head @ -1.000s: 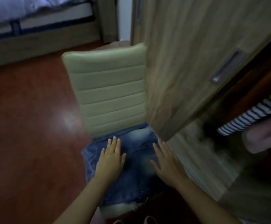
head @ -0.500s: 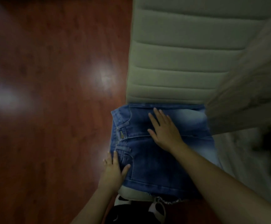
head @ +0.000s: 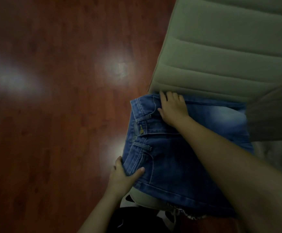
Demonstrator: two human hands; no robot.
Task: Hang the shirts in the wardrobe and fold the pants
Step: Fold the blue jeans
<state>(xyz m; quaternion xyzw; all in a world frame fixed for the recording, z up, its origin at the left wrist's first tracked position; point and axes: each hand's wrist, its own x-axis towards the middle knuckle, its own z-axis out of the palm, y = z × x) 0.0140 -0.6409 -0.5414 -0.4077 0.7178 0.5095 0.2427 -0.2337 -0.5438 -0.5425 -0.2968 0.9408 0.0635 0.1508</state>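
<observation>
Your left hand [head: 121, 175] has the folded jeans [head: 179, 157] pinched at their near corner, with the thumb laid on top of the denim and the fingers tucked out of sight under the edge. Your right hand [head: 173, 108] is at the far corner on the same waistband side. Its fingers curl over the far edge, hard against the chair back [head: 221, 56], and the thumb presses on the cloth.

The jeans lie as a thick stack on the chair seat [head: 142, 197], running from your left hand across and away to your right hand, then on past your right forearm. The waistband, belt loops and a brass rivet lie between your two hands.

Expect this denim to feel fairly heavy and stiff for cloth, though it is still limp. The layers will probably slide over each other and sag open if you lift by the top ply alone. It is neither fragile nor slippery. A grip low on the stack, taking in all the layers at the seamed waistband edge, should hold best, because that edge is the firmest part. A frayed hem hangs off the near side of the seat, close to your right elbow, and it may trail.
</observation>
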